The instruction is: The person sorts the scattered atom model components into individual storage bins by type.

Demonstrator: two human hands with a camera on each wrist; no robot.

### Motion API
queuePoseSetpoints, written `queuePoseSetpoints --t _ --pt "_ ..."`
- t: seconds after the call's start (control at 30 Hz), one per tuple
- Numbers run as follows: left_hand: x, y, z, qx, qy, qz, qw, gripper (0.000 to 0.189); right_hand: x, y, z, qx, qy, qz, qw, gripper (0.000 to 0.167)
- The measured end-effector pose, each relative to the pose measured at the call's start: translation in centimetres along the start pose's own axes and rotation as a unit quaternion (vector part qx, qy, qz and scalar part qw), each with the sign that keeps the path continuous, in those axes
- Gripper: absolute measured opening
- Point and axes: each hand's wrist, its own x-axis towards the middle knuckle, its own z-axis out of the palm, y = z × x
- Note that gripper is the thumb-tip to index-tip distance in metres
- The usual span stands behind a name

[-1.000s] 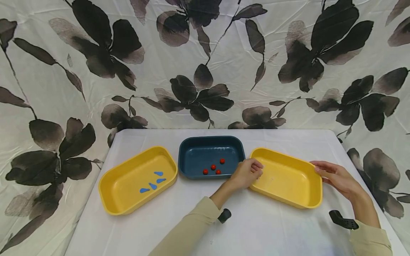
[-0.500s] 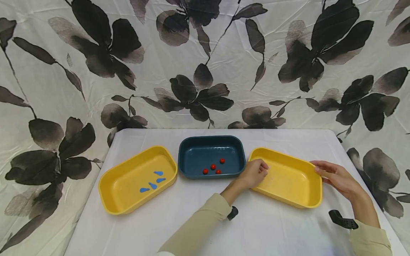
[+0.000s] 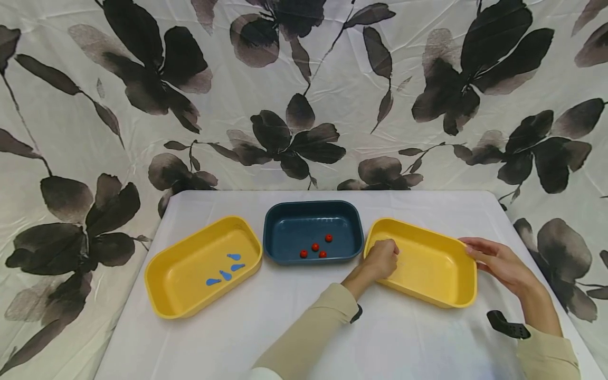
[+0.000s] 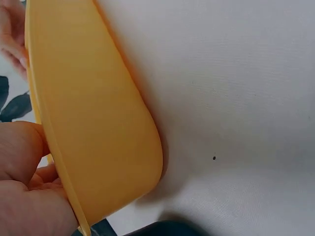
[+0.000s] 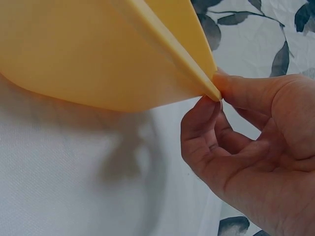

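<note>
My right hand [image 3: 501, 264] pinches the right corner of a yellow tray [image 3: 442, 264] by its rim. In the right wrist view, thumb and forefinger meet on the tray's rim [image 5: 194, 71]. My left hand [image 3: 381, 259] reaches over the near-left edge of this same tray, its fingers bent down inside. The left wrist view has the left hand [image 4: 27, 182] at the rim, with the tray wall [image 4: 98, 108] hiding most of the fingers. Whether those fingertips hold anything is hidden.
A dark blue tray [image 3: 285, 232] with several small red beads [image 3: 315, 247] stands at centre back. Another yellow tray [image 3: 178, 274], at the left, holds several blue teardrop-shaped pieces [image 3: 225, 275]. A white cloth covers the table [image 3: 228, 348]; a floral cloth [image 3: 370, 105] hangs behind.
The left hand has moved right and slightly down, further into the right yellow tray, and its fingers look more curled. The right hand keeps its place on the corner.
</note>
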Motion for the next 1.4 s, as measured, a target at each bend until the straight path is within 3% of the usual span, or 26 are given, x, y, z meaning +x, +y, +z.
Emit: queuePoseSetpoints --t 0.23,0.43,0.67,0.9,1.13,1.4 --pt "0.7 0.5 0.8 0.049 -0.015 -0.059 0.9969 0.020 -0.1 0.0 0.0 0.001 -0.001 -0.002 1.0000 0.073" --pt "0.9 0.7 1.1 0.101 -0.020 -0.067 0.9924 0.007 0.0 0.1 0.1 -0.002 0.003 0.001 1.0000 0.074" --pt "1.2 0.6 1.6 0.157 -0.021 -0.065 0.9852 0.006 0.0 0.0 0.2 0.000 0.003 -0.001 1.0000 0.073" --pt "1.1 0.6 1.6 0.161 -0.018 -0.069 0.9844 0.008 0.2 0.0 0.2 0.001 0.003 -0.002 1.0000 0.074" --pt "0.5 0.7 1.1 0.149 0.003 -0.049 0.9877 0.008 0.2 0.1 0.2 -0.008 0.006 0.004 0.9999 0.075" --pt "-0.5 0.4 0.3 0.079 0.017 -0.029 0.9963 0.015 0.1 0.1 0.2 -0.010 0.006 0.011 0.9999 0.075"
